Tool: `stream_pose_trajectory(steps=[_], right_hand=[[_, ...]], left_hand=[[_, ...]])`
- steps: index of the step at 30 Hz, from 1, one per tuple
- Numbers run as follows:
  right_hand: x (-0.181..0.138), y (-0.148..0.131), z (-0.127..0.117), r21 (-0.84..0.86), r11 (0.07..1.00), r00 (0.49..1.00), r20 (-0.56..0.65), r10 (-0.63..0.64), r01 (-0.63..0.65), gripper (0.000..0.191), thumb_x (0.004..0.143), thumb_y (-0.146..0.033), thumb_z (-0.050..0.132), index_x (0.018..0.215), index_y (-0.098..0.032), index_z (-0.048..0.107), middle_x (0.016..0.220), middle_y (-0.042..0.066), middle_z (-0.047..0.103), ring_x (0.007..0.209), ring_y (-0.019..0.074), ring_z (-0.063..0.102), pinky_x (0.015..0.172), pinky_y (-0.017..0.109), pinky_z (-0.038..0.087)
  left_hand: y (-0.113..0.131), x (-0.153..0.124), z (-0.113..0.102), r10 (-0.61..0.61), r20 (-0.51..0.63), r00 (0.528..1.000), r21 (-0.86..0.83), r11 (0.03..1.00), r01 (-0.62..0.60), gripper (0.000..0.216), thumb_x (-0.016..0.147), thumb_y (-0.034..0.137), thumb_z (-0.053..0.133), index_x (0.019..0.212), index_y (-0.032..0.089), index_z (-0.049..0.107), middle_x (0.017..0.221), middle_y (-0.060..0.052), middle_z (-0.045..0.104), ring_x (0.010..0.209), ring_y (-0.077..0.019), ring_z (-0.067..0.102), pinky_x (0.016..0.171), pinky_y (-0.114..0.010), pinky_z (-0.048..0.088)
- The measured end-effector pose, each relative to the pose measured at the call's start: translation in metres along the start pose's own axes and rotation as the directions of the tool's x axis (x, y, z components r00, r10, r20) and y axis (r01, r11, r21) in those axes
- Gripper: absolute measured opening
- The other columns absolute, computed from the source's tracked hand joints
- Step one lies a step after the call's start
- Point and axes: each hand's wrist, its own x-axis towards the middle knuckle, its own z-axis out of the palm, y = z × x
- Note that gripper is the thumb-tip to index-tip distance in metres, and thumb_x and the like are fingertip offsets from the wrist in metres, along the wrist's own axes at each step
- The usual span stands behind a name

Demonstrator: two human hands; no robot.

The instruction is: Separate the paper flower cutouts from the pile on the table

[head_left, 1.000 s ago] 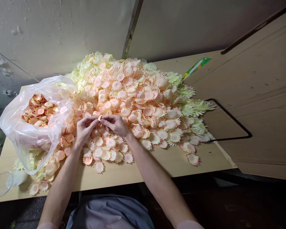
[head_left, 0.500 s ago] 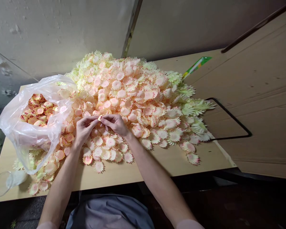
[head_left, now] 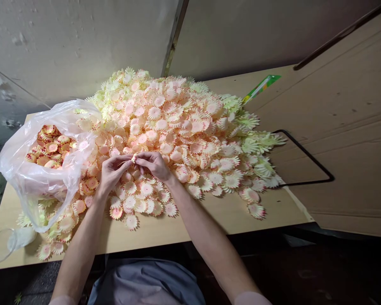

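Between my two hands is a small pale petal disc (head_left: 134,158) with a toothed edge. My left hand (head_left: 113,168) pinches it from the left with thumb and forefinger. From the right, my right hand (head_left: 154,164) grips it with closed fingertips. Both hands hover over the near side of a wide heap of artificial flower petal discs (head_left: 178,114), pink and cream in the middle and pale green at the edges. Whether the held piece is one disc or several stacked is too small to tell.
At left a translucent plastic bag (head_left: 15,148) stands open, with red-edged petal discs (head_left: 51,146) inside. A clear cup (head_left: 2,245) lies at the table's (head_left: 250,226) front left corner. A green packet (head_left: 262,88), a black metal frame (head_left: 314,159) and cardboard (head_left: 346,161) are at right.
The petal disc has turned slightly between my fingertips, so that its toothed edge shows more. Both hands stay in nearly the same place.
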Motion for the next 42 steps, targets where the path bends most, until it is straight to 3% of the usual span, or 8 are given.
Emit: stream_pose_trajectory(steps=[11, 17, 23, 27, 30, 35, 39, 42], right_hand=[[-0.001, -0.006, 0.004, -0.037, 0.999, 1.000, 0.023, 0.004, -0.003, 0.021, 0.081, -0.037, 0.067, 0.082, -0.016, 0.066, 0.065, -0.002, 0.059, 0.057, 0.0086, 0.051, 0.054, 0.022, 0.040], [0.000, -0.004, 0.001, -0.035, 0.998, 0.997, 0.057, 0.049, -0.047, 0.020, 0.081, -0.036, 0.066, 0.082, -0.017, 0.063, 0.060, -0.003, 0.059, 0.051, 0.0081, 0.049, 0.049, 0.020, 0.037], [-0.001, -0.005, 0.000, 0.123, 0.992, 0.997, 0.073, 0.009, -0.018, 0.016, 0.078, -0.032, 0.068, 0.079, -0.017, 0.063, 0.069, -0.001, 0.063, 0.059, 0.0092, 0.056, 0.058, 0.022, 0.046], [-0.002, -0.009, 0.003, 0.215, 0.970, 0.992, 0.085, 0.098, -0.114, 0.018, 0.076, -0.033, 0.068, 0.081, -0.017, 0.062, 0.069, -0.001, 0.064, 0.057, 0.0104, 0.056, 0.054, 0.023, 0.045], [0.000, -0.010, 0.002, 0.309, 0.942, 0.991, 0.001, 0.136, -0.130, 0.016, 0.070, -0.030, 0.068, 0.077, -0.018, 0.060, 0.065, -0.001, 0.063, 0.054, 0.0111, 0.054, 0.048, 0.023, 0.042], [0.004, -0.011, -0.005, 0.551, 0.835, 0.975, -0.185, 0.122, 0.001, 0.016, 0.064, -0.029, 0.067, 0.070, -0.020, 0.055, 0.058, -0.003, 0.056, 0.048, 0.0102, 0.046, 0.044, 0.024, 0.039], [0.002, -0.013, -0.003, 0.418, 0.908, 0.983, -0.169, 0.070, 0.008, 0.035, 0.074, -0.036, 0.071, 0.054, -0.019, 0.048, 0.046, -0.004, 0.046, 0.042, 0.0076, 0.037, 0.041, 0.023, 0.031], [0.000, -0.013, 0.001, 0.279, 0.960, 0.988, -0.148, 0.050, -0.006, 0.049, 0.072, -0.041, 0.078, 0.046, -0.019, 0.042, 0.039, -0.007, 0.036, 0.037, 0.0049, 0.029, 0.039, 0.023, 0.025]], left_hand=[[-0.003, 0.001, 0.000, -0.103, -0.024, 0.994, -0.010, 0.995, 0.103, 0.028, 0.069, 0.034, 0.083, 0.091, 0.016, 0.077, 0.086, -0.006, 0.076, 0.080, -0.0179, 0.072, 0.079, -0.030, 0.058], [-0.010, 0.001, -0.001, -0.178, -0.055, 0.983, -0.130, 0.977, 0.169, 0.024, 0.068, 0.033, 0.084, 0.082, 0.016, 0.075, 0.080, -0.004, 0.073, 0.071, -0.0129, 0.068, 0.068, -0.022, 0.055], [-0.009, 0.006, -0.002, -0.245, -0.087, 0.966, -0.269, 0.939, 0.214, 0.029, 0.062, 0.032, 0.087, 0.075, 0.016, 0.068, 0.070, 0.001, 0.067, 0.059, -0.0091, 0.061, 0.056, -0.020, 0.053], [-0.008, 0.006, -0.004, -0.214, -0.173, 0.961, -0.269, 0.949, 0.163, 0.030, 0.062, 0.033, 0.087, 0.075, 0.016, 0.066, 0.072, 0.001, 0.066, 0.063, -0.0097, 0.062, 0.061, -0.022, 0.057], [-0.009, 0.006, -0.004, -0.182, -0.200, 0.963, -0.263, 0.956, 0.126, 0.030, 0.062, 0.033, 0.087, 0.077, 0.017, 0.067, 0.076, 0.001, 0.066, 0.070, -0.0108, 0.065, 0.068, -0.026, 0.060], [-0.009, 0.008, -0.004, -0.143, -0.237, 0.961, -0.306, 0.950, 0.066, 0.030, 0.063, 0.034, 0.087, 0.076, 0.019, 0.065, 0.077, 0.004, 0.066, 0.075, -0.0107, 0.067, 0.080, -0.031, 0.061], [-0.008, 0.008, -0.005, -0.130, -0.221, 0.966, -0.283, 0.957, 0.064, 0.028, 0.064, 0.035, 0.087, 0.079, 0.019, 0.069, 0.079, 0.003, 0.068, 0.074, -0.0096, 0.067, 0.080, -0.030, 0.060], [-0.006, 0.006, -0.004, -0.108, -0.173, 0.979, -0.221, 0.973, 0.068, 0.027, 0.066, 0.031, 0.086, 0.086, 0.019, 0.073, 0.092, -0.002, 0.073, 0.080, -0.0119, 0.069, 0.077, -0.026, 0.058]])
